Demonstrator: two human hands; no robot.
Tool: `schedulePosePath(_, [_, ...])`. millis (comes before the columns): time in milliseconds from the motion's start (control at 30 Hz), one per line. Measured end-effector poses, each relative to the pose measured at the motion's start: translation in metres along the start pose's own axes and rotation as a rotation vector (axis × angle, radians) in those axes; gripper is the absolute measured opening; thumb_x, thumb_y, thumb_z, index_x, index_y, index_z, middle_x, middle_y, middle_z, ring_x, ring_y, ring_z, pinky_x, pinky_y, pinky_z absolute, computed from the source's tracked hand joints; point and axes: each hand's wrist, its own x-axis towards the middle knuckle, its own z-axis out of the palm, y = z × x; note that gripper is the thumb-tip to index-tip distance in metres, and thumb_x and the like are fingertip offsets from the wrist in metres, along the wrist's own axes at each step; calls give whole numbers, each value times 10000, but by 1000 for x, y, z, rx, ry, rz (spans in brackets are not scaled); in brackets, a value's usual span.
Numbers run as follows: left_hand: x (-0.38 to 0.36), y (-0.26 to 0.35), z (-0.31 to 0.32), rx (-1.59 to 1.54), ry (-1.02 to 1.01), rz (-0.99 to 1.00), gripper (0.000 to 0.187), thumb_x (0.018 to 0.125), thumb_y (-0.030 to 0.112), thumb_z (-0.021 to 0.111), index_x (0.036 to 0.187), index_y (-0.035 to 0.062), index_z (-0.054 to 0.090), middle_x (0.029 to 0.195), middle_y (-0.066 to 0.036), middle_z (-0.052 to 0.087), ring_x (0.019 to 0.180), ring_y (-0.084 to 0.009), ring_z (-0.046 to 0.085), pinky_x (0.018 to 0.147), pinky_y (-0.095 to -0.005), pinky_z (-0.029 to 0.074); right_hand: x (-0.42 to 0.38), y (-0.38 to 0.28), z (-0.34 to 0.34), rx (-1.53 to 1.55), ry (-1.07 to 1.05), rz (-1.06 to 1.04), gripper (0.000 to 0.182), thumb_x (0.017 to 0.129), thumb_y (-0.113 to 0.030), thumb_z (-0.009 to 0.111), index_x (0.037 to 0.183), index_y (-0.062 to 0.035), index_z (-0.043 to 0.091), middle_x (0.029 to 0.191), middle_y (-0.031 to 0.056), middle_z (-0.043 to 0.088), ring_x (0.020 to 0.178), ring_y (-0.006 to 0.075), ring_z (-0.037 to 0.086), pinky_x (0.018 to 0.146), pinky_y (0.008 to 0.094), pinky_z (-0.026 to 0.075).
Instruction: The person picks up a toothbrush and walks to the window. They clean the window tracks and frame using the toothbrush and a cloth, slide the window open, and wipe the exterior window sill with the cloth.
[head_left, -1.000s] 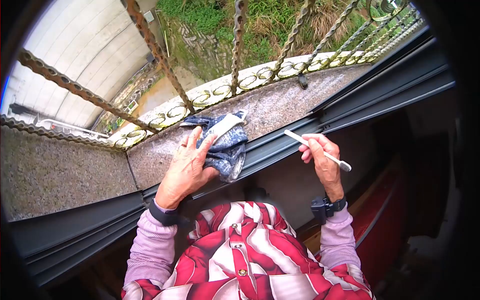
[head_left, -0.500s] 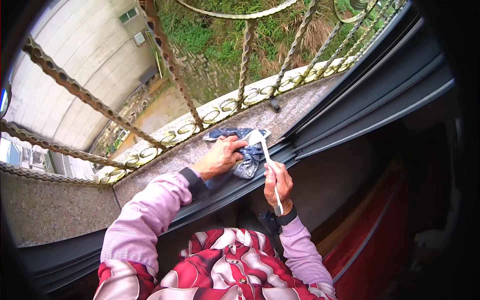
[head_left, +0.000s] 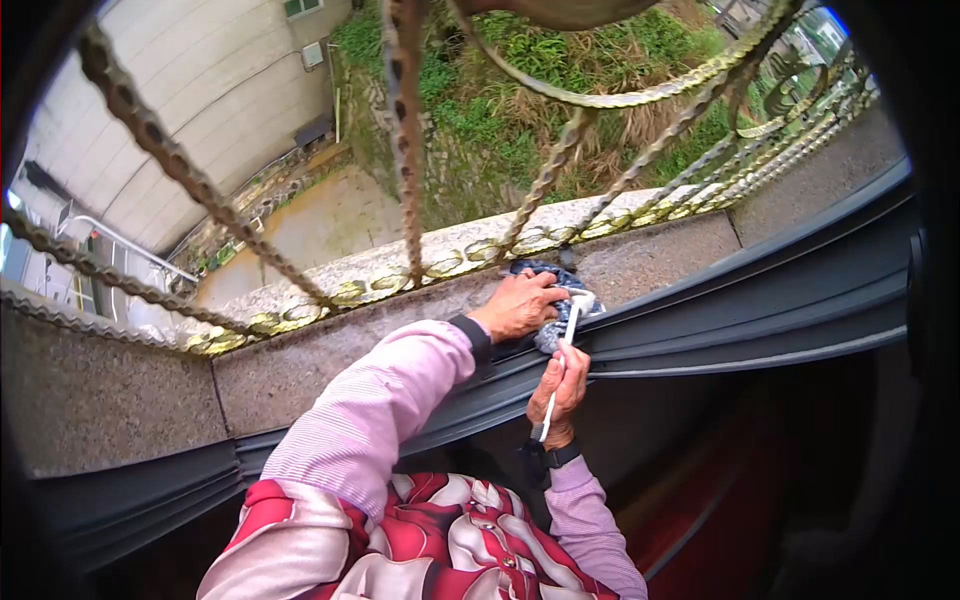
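Note:
My left hand presses on a crumpled dark blue and white cloth, its fingers bent over it. The cloth lies where the stone sill meets the dark window track. In my right hand is a slim white brush, gripped by its handle. The brush head rests at the cloth's right side, close to my left fingertips. Its bristles are too small to make out, and part of the cloth is hidden under my left hand.
Rusty twisted metal railing bars rise beyond the sill from a pale, patterned lower rail. Outside and below are a curved pale wall and green plants. Dark window frame runs off to the right.
Both hands, the cloth and the brush have moved rightward along the sill and track. The view has shifted too, showing more railing at the right. Both holds look the same.

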Motion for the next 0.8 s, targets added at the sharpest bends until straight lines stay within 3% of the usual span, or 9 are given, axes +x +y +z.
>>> schedulePosePath(167, [-49, 4, -14, 210, 48, -204, 351, 857, 268, 623, 1143, 111, 494, 1056, -147, 516, 880, -387, 586, 677, -456, 516, 1, -1, 2, -46, -30, 47, 247, 959, -95, 467, 1158, 39, 528, 1016, 205, 536, 885, 327, 575, 771, 388, 484])
schedulePosePath(300, [-114, 16, -64, 339, -11, -404, 340, 866, 274, 608, 1131, 89, 503, 1043, -146, 529, 841, -367, 611, 704, -442, 520, 1, 1, 1, -54, -52, 20, 230, 961, -92, 452, 1127, 36, 547, 986, 197, 538, 859, 334, 573, 753, 396, 476])
schedulePosePath(533, [-206, 39, -114, 555, -36, -794, 299, 887, 290, 586, 1064, 58, 521, 911, -143, 579, 744, -335, 649, 630, -425, 526, 1, 4, 3, -60, -83, 15, 217, 961, -76, 438, 1096, 34, 566, 954, 185, 557, 864, 341, 576, 748, 403, 472])
schedulePosePath(667, [-262, 38, -144, 605, -6, -981, 293, 923, 309, 536, 1062, 51, 521, 938, -186, 613, 761, -380, 652, 656, -453, 532, 3, 0, 2, -28, -91, 39, 208, 953, -65, 441, 1076, 31, 578, 934, 187, 566, 840, 348, 585, 728, 409, 476])
schedulePosePath(800, [-314, 32, -163, 620, 78, -1207, 259, 928, 248, 501, 973, -3, 548, 791, -227, 640, 748, -414, 641, 681, -495, 521, 4, 3, 1, -24, -105, 22, 200, 936, -51, 450, 1063, 25, 584, 920, 190, 572, 822, 357, 590, 710, 416, 478])
